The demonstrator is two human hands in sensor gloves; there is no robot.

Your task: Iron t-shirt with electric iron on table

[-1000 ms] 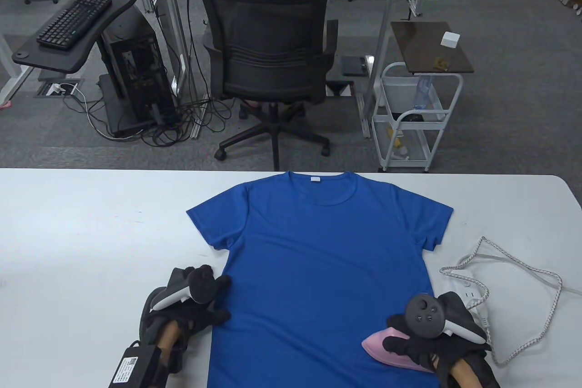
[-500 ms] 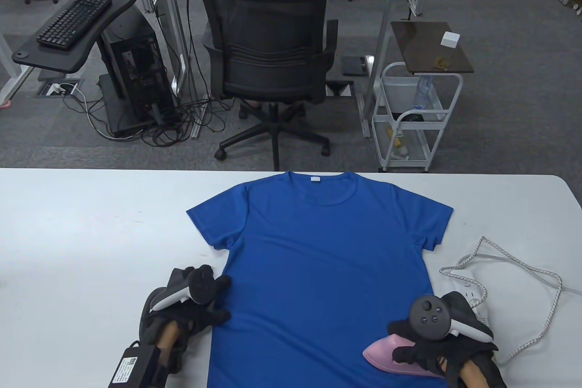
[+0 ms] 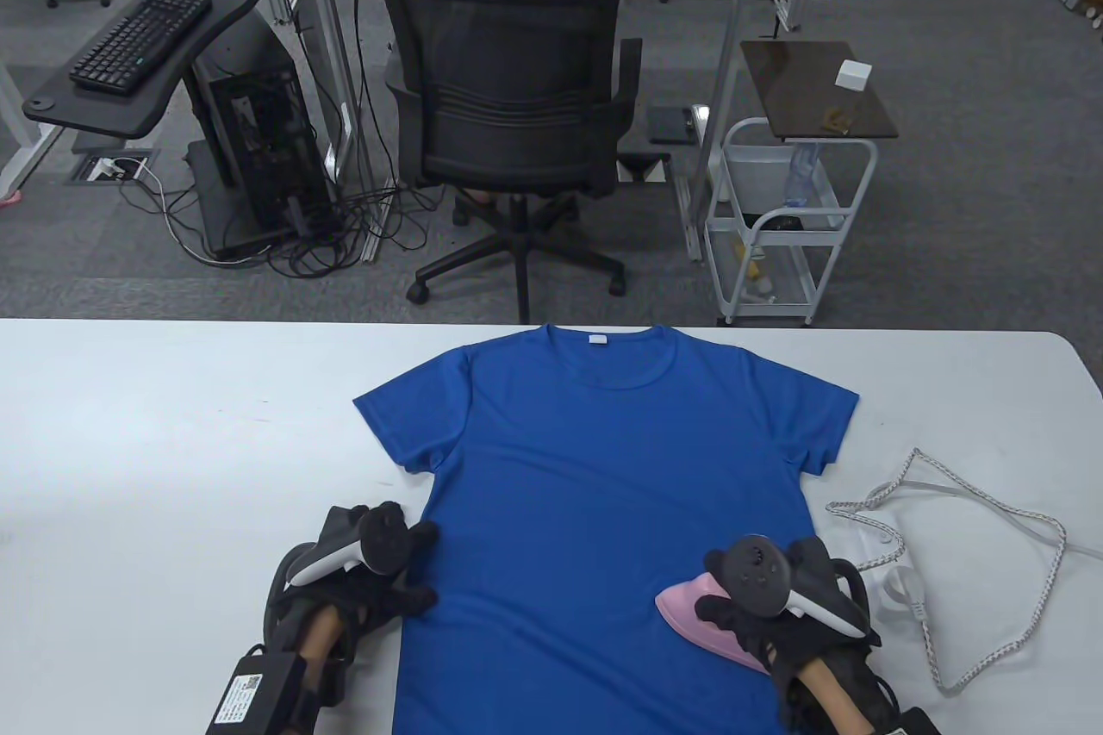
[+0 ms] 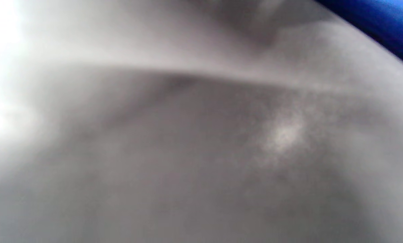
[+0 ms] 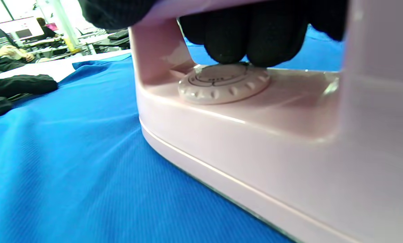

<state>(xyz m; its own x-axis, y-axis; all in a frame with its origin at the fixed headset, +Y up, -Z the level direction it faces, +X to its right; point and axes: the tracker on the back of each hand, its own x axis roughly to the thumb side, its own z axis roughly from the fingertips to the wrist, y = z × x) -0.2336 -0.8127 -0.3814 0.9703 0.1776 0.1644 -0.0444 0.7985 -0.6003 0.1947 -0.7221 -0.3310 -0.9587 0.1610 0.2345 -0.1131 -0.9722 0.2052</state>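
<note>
One iron (image 3: 702, 619) | on t-shirt (image 3: 603, 494) | handle inside right-hand fingers (image 5: 241, 37)

A big white table (image 3: 172, 442) holds a blue t-shirt (image 3: 595, 494) lying flat. A white cord (image 3: 974, 511) and a white power strip (image 3: 900, 588) lie on the table just right of the shirt.

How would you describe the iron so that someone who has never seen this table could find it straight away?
Start at the blue t-shirt spread flat on the white table and go to its lower right part. There the right hand grips the handle of a small pale pink iron resting on the fabric. It is the only pink thing there, with a round ribbed dial under the handle.
</note>
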